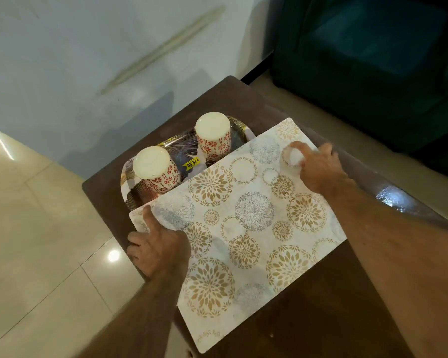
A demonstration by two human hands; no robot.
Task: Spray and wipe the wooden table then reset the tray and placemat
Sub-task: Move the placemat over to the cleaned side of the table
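A white placemat [246, 228] with gold and grey flower circles lies across the dark wooden table [321, 319]. My left hand [161, 246] grips the placemat's left corner, thumb on top. My right hand [318, 166] holds its far right edge, thumb pressed on the mat. Behind the placemat sits a patterned tray [130, 195], partly covered by the mat's far edge. Two upside-down cups with red flower patterns, one [158, 166] on the left and another [214, 134] on the right, stand on the tray.
The table stands against a white wall [88, 60]. A dark teal sofa [373, 47] is at the far right. Glossy beige floor tiles [36, 241] lie to the left. A wet-looking shine [393, 197] shows on the table's right edge.
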